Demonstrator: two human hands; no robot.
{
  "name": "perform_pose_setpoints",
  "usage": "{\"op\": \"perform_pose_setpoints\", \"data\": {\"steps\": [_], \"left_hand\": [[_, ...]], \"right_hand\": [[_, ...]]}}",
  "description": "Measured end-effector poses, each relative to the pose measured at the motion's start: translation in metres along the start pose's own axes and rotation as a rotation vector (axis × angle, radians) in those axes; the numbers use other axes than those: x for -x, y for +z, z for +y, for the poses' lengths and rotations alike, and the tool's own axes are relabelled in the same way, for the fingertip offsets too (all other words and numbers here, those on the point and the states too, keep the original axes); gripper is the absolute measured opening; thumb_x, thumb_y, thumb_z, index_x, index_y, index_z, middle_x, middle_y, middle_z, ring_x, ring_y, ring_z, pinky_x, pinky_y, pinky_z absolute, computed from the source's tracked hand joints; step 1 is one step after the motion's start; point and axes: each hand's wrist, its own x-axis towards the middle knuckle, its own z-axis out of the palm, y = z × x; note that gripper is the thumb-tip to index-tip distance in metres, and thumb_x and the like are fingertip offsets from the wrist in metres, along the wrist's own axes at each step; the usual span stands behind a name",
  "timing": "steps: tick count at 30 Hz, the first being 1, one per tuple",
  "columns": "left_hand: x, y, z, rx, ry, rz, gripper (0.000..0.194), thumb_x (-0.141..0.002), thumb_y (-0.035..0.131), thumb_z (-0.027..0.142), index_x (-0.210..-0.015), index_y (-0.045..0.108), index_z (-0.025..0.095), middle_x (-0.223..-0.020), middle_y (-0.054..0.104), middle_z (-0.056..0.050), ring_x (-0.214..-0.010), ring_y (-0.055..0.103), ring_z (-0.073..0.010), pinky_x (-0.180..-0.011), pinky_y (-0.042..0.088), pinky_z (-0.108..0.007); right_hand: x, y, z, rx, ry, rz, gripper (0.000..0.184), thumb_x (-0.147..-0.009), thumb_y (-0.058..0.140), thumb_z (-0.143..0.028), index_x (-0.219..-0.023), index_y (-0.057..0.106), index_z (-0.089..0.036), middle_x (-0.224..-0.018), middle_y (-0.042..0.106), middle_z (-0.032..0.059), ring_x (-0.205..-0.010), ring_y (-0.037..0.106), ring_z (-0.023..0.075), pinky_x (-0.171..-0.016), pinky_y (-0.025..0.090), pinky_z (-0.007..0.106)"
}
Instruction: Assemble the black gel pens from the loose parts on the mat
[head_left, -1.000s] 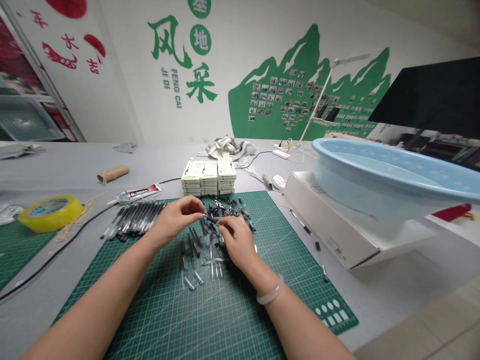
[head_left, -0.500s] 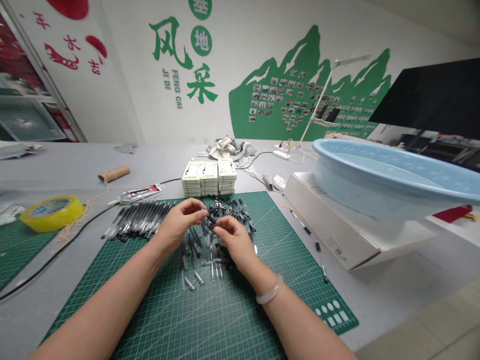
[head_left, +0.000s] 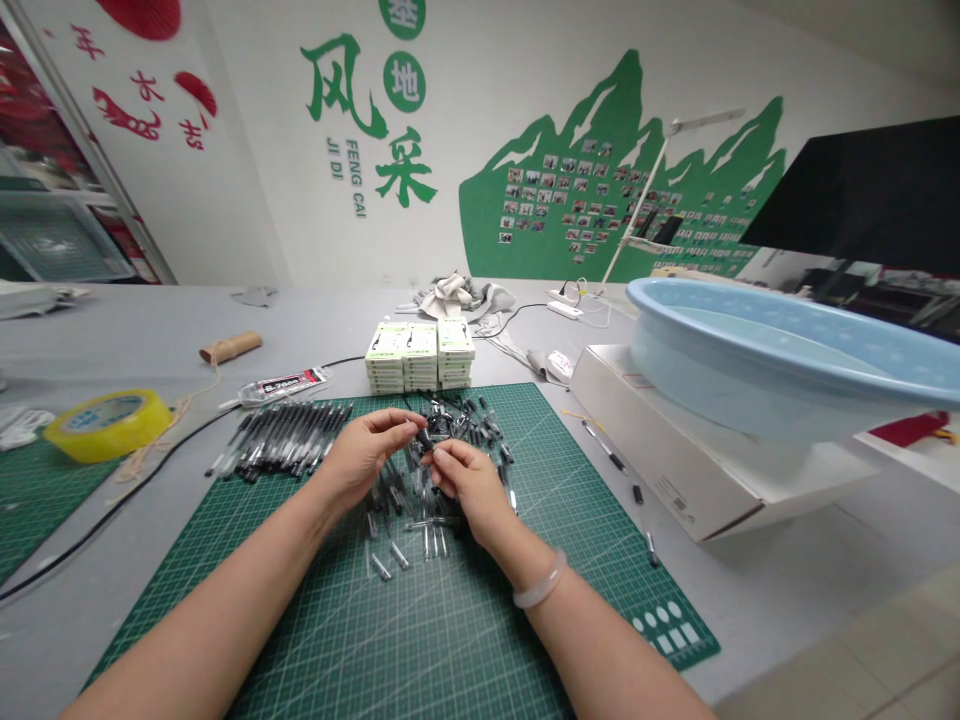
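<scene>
My left hand [head_left: 364, 452] and my right hand [head_left: 474, 482] meet above the green cutting mat [head_left: 360, 640], fingertips closed in a pinch. Between them runs a small black pen part [head_left: 425, 438], partly covered by the fingers. Whether it is one piece or two I cannot tell. Behind and under the hands lies a heap of loose black pen parts [head_left: 480, 425]. Several clear pen barrels [head_left: 390, 492] are scattered below the fingers. To the left, a row of pens [head_left: 281, 440] lies side by side across the mat's edge.
Stacked small white-green boxes [head_left: 420, 358] stand behind the heap. At right, a blue basin [head_left: 750, 370] rests on a white box [head_left: 660, 450], with a loose pen [head_left: 604, 445] beside it. Yellow tape [head_left: 109, 425], a brown tube [head_left: 231, 348] and a black cable [head_left: 112, 510] lie left.
The left fingertips have shifted slightly right and down, and the right hand has lowered a little. The black part between them now points more steeply.
</scene>
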Motion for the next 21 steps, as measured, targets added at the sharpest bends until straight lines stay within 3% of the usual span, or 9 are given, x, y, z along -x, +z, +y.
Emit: {"op": "perform_pose_setpoints", "data": {"steps": [3, 8, 12, 17, 21], "left_hand": [[0.0009, 0.0007, -0.0002, 0.084, -0.028, -0.041, 0.035, -0.069, 0.075, 0.033, -0.100, 0.071, 0.019, -0.110, 0.068, -0.010, -0.101, 0.061, -0.0216, -0.082, 0.049, -0.031], [0.0000, -0.0006, -0.0021, 0.089, -0.054, 0.078, 0.022, -0.063, 0.080, 0.030, -0.078, 0.071, 0.017, -0.095, 0.070, -0.006, -0.087, 0.061, -0.0164, -0.074, 0.049, -0.025], [0.0024, 0.0032, 0.0006, 0.159, -0.058, -0.031, 0.025, -0.070, 0.075, 0.030, -0.092, 0.072, 0.018, -0.108, 0.067, -0.008, -0.096, 0.060, -0.0178, -0.081, 0.049, -0.028], [0.0016, 0.0074, -0.0031, 0.154, -0.046, 0.077, 0.020, -0.062, 0.080, 0.029, -0.073, 0.070, 0.017, -0.082, 0.067, -0.002, -0.077, 0.060, -0.0133, -0.071, 0.047, -0.025], [0.0010, 0.0054, -0.0050, 0.160, -0.046, 0.076, 0.022, -0.060, 0.082, 0.029, -0.073, 0.071, 0.015, -0.081, 0.068, -0.003, -0.073, 0.059, -0.0127, -0.070, 0.046, -0.025]], "right_hand": [[0.0006, 0.0004, -0.0007, -0.009, -0.003, -0.010, 0.031, -0.082, 0.058, -0.047, -0.081, 0.065, -0.017, -0.059, 0.050, -0.0033, -0.047, 0.033, 0.0071, -0.045, 0.021, 0.022], [0.0006, 0.0010, -0.0011, -0.020, 0.002, 0.001, 0.031, -0.082, 0.058, -0.047, -0.079, 0.065, -0.017, -0.058, 0.049, -0.0034, -0.048, 0.034, 0.0072, -0.046, 0.021, 0.022], [0.0004, 0.0006, 0.0007, -0.037, 0.002, -0.021, 0.034, -0.085, 0.055, -0.048, -0.081, 0.066, -0.016, -0.057, 0.048, -0.0033, -0.048, 0.035, 0.0073, -0.046, 0.021, 0.022], [0.0020, 0.0021, -0.0018, -0.050, 0.017, -0.023, 0.035, -0.083, 0.057, -0.049, -0.080, 0.066, -0.016, -0.055, 0.047, -0.0037, -0.046, 0.033, 0.0069, -0.045, 0.020, 0.022], [0.0037, 0.0050, -0.0063, -0.185, 0.099, -0.070, 0.031, -0.080, 0.061, -0.045, -0.080, 0.066, -0.015, -0.055, 0.047, -0.0040, -0.044, 0.029, 0.0053, -0.043, 0.015, 0.021]]}}
